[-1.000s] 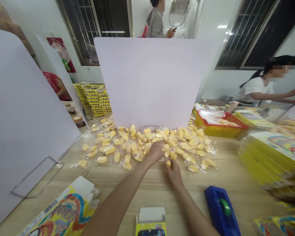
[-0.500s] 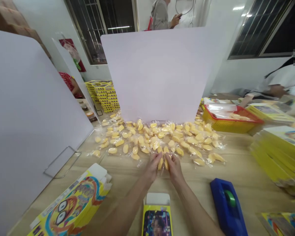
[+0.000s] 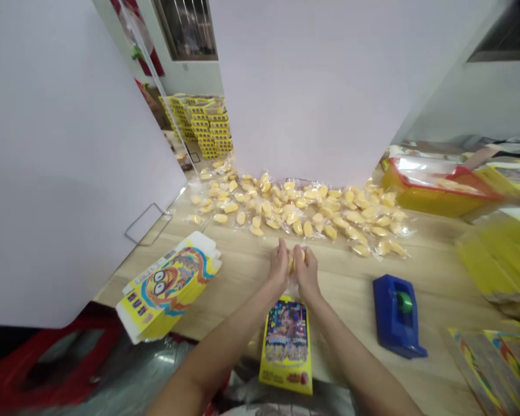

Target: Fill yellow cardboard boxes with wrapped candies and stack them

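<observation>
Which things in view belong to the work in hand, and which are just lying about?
Work in hand, it seems:
left hand
right hand
yellow pieces between them
pile of wrapped pieces
yellow box nearest the hands

Probably just lying about:
blue tape dispenser
red-rimmed basket

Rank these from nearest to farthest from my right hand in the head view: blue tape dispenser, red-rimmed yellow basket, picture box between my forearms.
From your right hand:
1. Picture box, toward your body, between your forearms.
2. Blue tape dispenser, off to the right.
3. Red-rimmed yellow basket, farther right, toward the back.
</observation>
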`<state>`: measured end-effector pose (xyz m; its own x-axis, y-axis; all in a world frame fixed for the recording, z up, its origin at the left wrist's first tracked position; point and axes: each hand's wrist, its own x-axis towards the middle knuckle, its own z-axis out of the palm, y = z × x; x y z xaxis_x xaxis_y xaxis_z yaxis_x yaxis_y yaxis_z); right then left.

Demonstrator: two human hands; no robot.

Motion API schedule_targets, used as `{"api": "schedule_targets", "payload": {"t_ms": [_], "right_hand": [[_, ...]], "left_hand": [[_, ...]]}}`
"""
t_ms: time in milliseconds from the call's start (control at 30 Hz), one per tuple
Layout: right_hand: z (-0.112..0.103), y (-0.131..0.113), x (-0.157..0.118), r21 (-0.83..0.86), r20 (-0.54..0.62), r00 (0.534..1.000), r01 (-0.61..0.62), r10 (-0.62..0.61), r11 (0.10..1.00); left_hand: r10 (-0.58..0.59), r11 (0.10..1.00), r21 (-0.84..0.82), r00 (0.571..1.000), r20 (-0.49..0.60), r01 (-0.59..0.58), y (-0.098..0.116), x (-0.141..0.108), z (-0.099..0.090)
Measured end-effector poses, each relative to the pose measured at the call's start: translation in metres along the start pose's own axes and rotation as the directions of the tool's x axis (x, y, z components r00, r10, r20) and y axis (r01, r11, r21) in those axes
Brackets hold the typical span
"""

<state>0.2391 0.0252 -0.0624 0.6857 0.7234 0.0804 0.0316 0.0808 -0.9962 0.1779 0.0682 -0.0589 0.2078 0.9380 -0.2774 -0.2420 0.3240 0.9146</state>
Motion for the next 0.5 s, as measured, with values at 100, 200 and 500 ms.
{"api": "schedule_targets", "payload": {"t_ms": [100, 200, 500], "right_hand": [[-0.014, 0.011, 0.006, 0.057, -0.066, 0.994, -0.08, 0.084, 0.995], [-0.024, 0.028, 0.006, 0.088, -0.12, 0.982, -0.134, 0.144, 0.987], [-0.043, 0.042, -0.03, 0.067, 0.007, 0.975, -0.221, 0.221, 0.973]], "left_hand": [[0.024, 1.0, 0.009, 1.0, -0.002, -0.024, 0.012, 0.008, -0.016], [0.029, 0.999, 0.024, 0.999, 0.028, -0.03, 0.014, 0.01, -0.031], [0.019, 0.955, 0.283, 0.968, 0.25, -0.092, -0.014, -0.013, -0.064]]}}
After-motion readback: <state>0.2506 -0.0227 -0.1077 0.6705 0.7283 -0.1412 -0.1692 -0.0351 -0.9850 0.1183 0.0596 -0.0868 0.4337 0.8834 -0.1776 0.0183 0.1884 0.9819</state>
